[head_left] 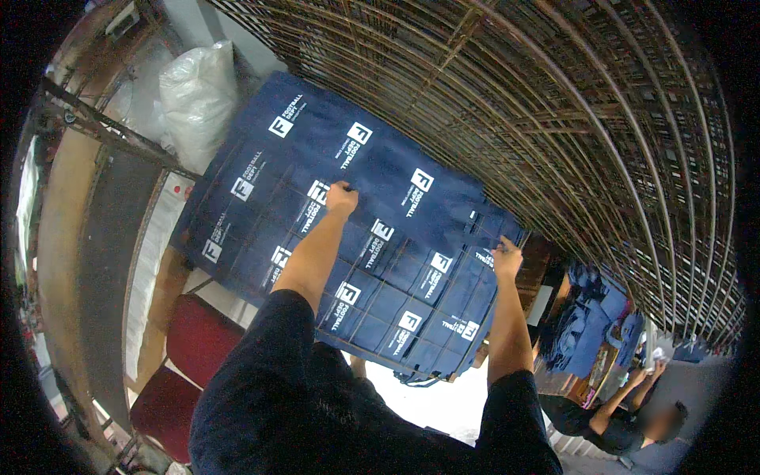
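Navy blue fabric pieces (pixel 380 261) printed with white emblems and lettering lie spread in front of me, with thin wire lines of a rack crossing the nearer ones. My left hand (pixel 342 199) reaches to the middle of the spread, fingers closed in a pinch on the fabric. At the right edge, my right hand (pixel 507 257) also has its fingertips closed on the fabric, beside a wrinkled part of it. Both arms are stretched forward and apart. The exact edge pinched by each hand is hard to make out.
Tilted wire racks (pixel 514 79) rise beyond the fabric. A filled plastic sack (pixel 198 103) stands at far left, above red chairs (pixel 202 340). On the right, dark blue garments (pixel 582 317) are piled near a co-worker (pixel 625 404) holding up something white.
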The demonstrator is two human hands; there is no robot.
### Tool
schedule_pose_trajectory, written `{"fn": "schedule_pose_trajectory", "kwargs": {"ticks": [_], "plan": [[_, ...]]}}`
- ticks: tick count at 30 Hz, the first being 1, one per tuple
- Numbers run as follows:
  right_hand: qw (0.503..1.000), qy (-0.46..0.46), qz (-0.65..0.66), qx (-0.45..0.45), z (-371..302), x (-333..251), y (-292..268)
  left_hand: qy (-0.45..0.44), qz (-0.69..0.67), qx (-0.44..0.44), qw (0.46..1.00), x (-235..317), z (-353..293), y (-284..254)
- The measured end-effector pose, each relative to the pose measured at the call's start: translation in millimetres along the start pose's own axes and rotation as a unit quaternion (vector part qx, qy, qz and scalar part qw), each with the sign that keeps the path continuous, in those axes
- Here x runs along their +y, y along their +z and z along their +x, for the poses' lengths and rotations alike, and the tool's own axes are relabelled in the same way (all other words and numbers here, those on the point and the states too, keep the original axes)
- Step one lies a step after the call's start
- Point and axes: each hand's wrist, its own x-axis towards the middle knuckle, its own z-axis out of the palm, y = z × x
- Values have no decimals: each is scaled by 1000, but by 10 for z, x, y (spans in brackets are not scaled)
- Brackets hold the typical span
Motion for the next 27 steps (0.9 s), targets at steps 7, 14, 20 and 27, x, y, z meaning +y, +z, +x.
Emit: {"fn": "schedule_pose_trajectory", "kwargs": {"ticks": [7,14,20,27], "plan": [[999,24,0,-36,215,19,248,-18,-16,31,999,-77,1,14],[996,57,36,-60,408,238,459,-12,-37,26,999,-39,93,23],[998,39,5,-52,443,338,525,11,-10,34,999,-85,178,71],[996,62,32,-52,321,275,474,5,4,35,999,-5,105,4]]}}
